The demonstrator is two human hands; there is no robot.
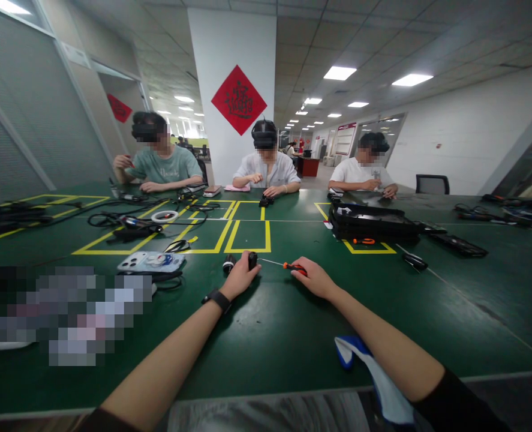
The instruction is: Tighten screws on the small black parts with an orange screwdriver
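My left hand (241,277), with a dark band on the wrist, is closed around a small black part (252,260) on the green table. My right hand (313,277) grips a screwdriver (295,269) by its orange and black handle. The thin metal shaft points left, its tip close to the black part; whether they touch I cannot tell. Just left of my left hand sits a small black and white round piece (228,264). Tiny dark bits (257,322) lie on the table between my forearms.
A phone (151,261) lies to the left, near cables (131,223) and a white ring (164,216). At right stand a black tray (373,221), an orange-handled tool (363,241) and a black tool (414,261). Blue-white cloth (378,375) hangs over the near edge. Three people sit opposite.
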